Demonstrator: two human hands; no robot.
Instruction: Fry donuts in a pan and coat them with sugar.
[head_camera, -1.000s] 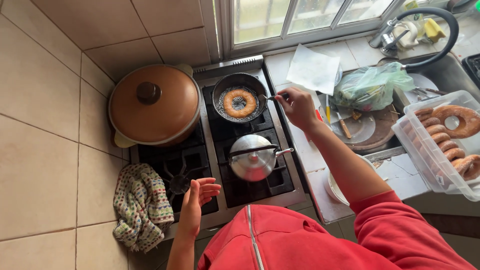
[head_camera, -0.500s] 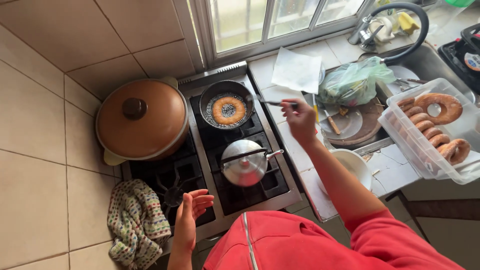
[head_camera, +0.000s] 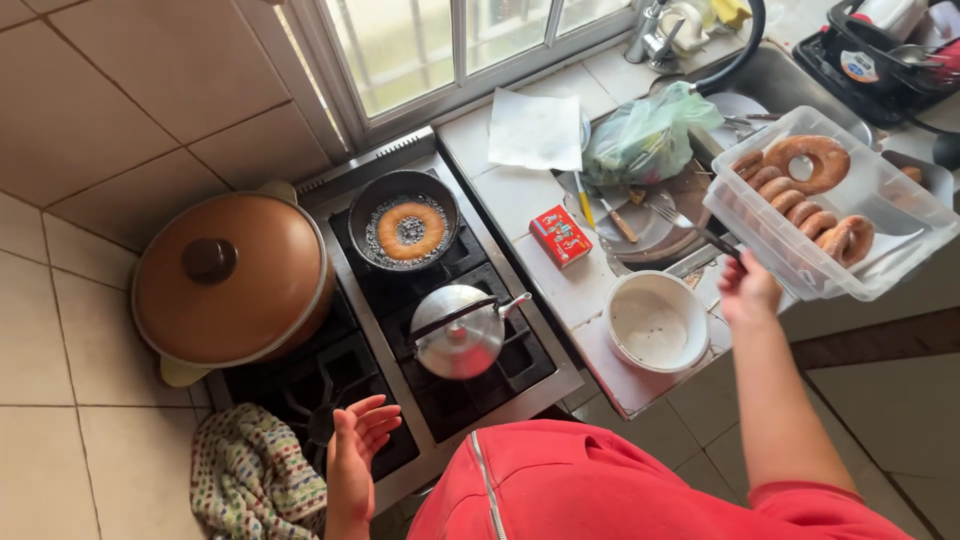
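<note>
Gripping a fork (head_camera: 690, 225), right hand (head_camera: 748, 290) sits at 3 o'clock of frame, tines over a wooden board (head_camera: 690, 195), beside the clear tub (head_camera: 850, 215) of fried rings. White bowl (head_camera: 657, 322) just at 9 o'clock of that hand. Left hand (head_camera: 358, 440) slack, fingers spread, holding nothing, at the stove's (head_camera: 540, 385) front edge. Ring (head_camera: 411, 230) frying in pan (head_camera: 400, 185) at 11 o'clock; kettle (head_camera: 462, 332) centre.

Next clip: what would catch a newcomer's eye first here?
A ring of dough frying in the small black pan on the back burner. To its left sits a big brown lidded pot. At the right, the right hand holds a fork beside a clear tub of browned rings; the left hand hovers open over the stove's front edge.
</note>
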